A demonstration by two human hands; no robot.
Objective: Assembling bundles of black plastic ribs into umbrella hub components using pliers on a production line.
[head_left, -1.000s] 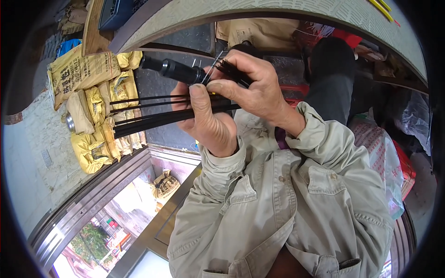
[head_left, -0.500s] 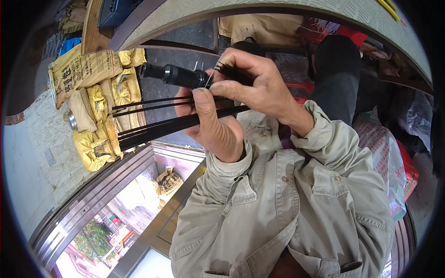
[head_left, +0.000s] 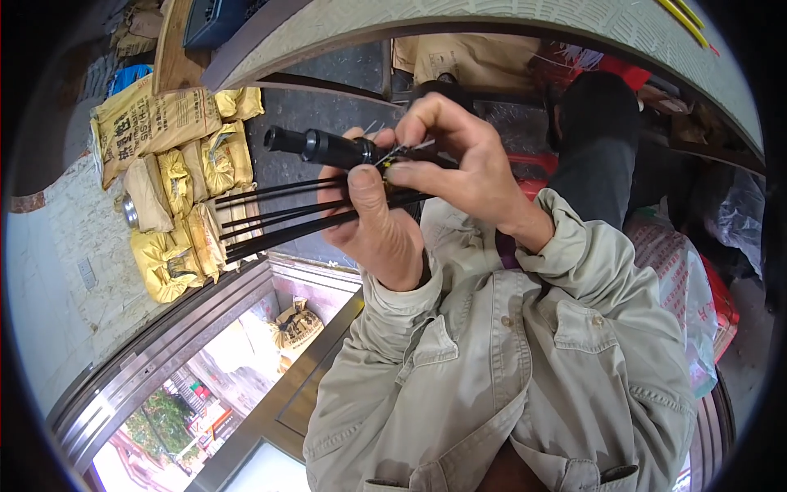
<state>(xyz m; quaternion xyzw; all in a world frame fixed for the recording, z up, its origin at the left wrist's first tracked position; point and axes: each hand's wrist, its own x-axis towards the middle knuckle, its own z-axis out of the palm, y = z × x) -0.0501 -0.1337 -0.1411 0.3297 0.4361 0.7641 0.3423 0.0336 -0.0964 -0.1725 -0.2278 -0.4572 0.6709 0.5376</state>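
My left hand [head_left: 385, 234] is closed around a black stepped tube [head_left: 324, 148], its thumb pressed near the tube's inner end. Long thin black rods [head_left: 283, 209], like umbrella ribs, fan out to the left beneath the tube and pass through the same hand. At the tube's inner end, my right hand [head_left: 471, 168] has thumb and forefinger together on the dark rod ends. Thin metal wires [head_left: 392, 154] stick out there, with a small yellow spot beside the right thumb. Inside the right palm, what else is held stays in shadow.
Yellow paper sacks and packages [head_left: 176, 180] lie to the left, a silvery round thing [head_left: 129, 211] among them. A patterned tabletop [head_left: 328, 37] curves across the top, bearing yellow sticks [head_left: 684, 20]. A blue tray [head_left: 209, 25] stands top left; a plastic bag [head_left: 668, 283] sits at right.
The tube has shifted slightly to the right and down. The rods below have spread differently, and my right fingers have shifted at the wires; the yellow spot now shows.
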